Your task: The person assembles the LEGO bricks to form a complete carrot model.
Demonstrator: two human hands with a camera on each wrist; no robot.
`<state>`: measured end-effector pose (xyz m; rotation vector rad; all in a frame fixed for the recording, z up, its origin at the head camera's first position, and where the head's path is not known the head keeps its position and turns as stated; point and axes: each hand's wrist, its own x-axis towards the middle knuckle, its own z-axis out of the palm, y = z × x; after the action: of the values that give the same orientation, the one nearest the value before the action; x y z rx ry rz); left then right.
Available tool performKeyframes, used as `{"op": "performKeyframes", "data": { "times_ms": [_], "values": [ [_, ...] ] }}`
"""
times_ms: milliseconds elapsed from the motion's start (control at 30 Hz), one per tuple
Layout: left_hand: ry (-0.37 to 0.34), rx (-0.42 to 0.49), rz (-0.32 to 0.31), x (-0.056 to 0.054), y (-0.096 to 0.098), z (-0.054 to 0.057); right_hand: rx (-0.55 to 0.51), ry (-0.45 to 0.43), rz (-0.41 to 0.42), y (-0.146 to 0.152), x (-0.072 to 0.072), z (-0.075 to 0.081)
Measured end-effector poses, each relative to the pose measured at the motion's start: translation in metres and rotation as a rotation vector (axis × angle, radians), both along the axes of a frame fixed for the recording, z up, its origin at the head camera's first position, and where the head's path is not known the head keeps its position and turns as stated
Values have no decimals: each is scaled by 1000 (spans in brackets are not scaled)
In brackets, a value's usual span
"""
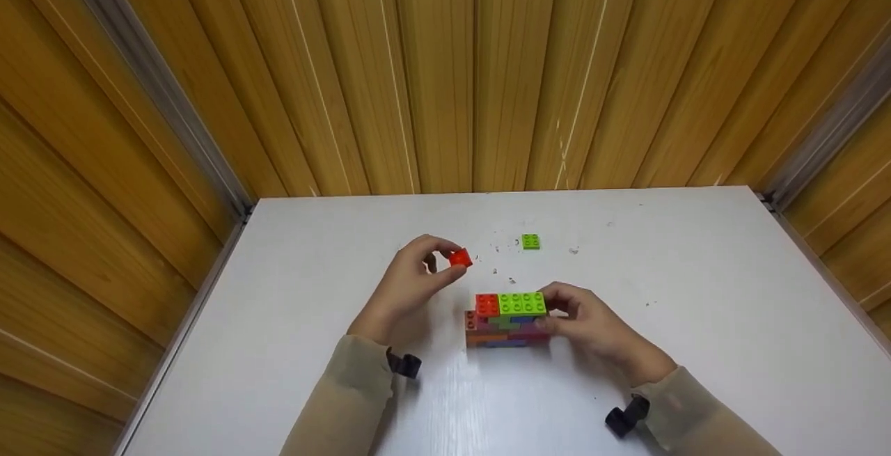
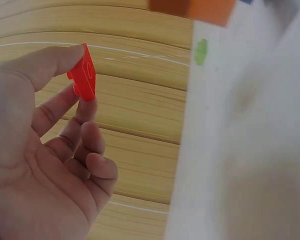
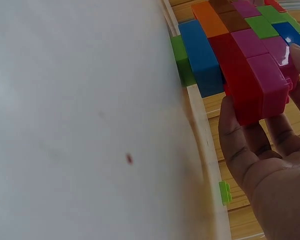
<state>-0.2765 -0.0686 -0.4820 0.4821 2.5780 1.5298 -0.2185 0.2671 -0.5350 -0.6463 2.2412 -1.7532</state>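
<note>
Between thumb and fingertips, my left hand (image 1: 412, 280) pinches a small red toy brick (image 1: 460, 257), raised to the left of and beyond the built block. In the left wrist view the red brick (image 2: 84, 75) is tilted on edge, studs toward the palm. My right hand (image 1: 588, 320) grips the right end of a stack of toy bricks (image 1: 507, 324), thumb on the near side, fingers behind. Red and lime green bricks top the stack; orange, blue, pink and brown ones show below. The right wrist view shows the fingers around the red and magenta end (image 3: 247, 85).
A loose lime green brick (image 1: 530, 241) lies on the white table (image 1: 313, 247) beyond the stack. Small crumbs are scattered near it. Wood-look panels (image 1: 445, 73) wall in the back and sides. Black camera mounts (image 1: 406, 364) sit at both wrists.
</note>
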Motion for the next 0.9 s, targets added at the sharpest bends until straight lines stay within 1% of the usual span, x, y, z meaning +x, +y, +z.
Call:
{"op": "performKeyframes", "data": {
  "times_ms": [100, 167, 333, 467, 667, 900],
  "values": [
    [16, 24, 1, 12, -3, 9, -8, 2, 2, 0, 1, 0],
    [26, 30, 1, 17, -3, 15, -11, 4, 1, 0, 1, -1],
    [76, 32, -22, 25, -1, 25, -4, 28, -7, 0, 0, -2],
    [93, 14, -58, 30, 0, 29, 3, 42, -7, 0, -1, -3],
    [78, -20, -120, 35, 2, 32, -1, 36, -4, 0, -1, -2],
    [44, -52, -165, 37, 3, 33, 11, 26, -11, 0, 0, 1]
  ]
}}
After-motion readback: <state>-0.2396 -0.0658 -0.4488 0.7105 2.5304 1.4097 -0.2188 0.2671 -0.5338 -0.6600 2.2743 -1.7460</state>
